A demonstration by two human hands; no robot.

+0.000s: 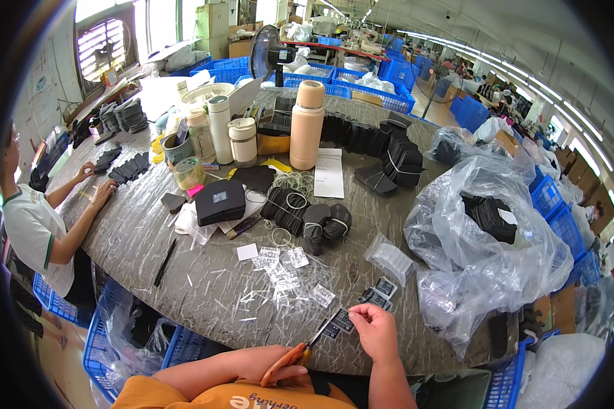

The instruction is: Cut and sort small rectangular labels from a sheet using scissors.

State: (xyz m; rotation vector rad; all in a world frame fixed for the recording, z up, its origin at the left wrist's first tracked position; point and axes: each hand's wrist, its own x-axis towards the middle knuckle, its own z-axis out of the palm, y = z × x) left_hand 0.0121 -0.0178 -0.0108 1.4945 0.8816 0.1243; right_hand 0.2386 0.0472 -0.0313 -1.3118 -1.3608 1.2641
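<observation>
My left hand (285, 361) is closed around the orange handles of a pair of scissors (319, 332), close to my body at the table's near edge. The blades point up and right, toward a small black printed label (343, 320). My right hand (374, 327) pinches that label by its edge, at the blade tips. Whether the blades touch it I cannot tell. More black labels (375, 298) lie just beyond my right hand. Left of them are white printed labels (280, 273) and thin white offcut strips (269, 300). A clear plastic packet (389, 260) rests behind the black labels.
A large clear bag (484, 225) with black pieces covers the right side. Bundled black pieces (286, 211), a peach bottle (308, 126), cups (243, 142) and a black fan (265, 52) stand farther back. A co-worker (44, 225) handles black pieces at the left edge.
</observation>
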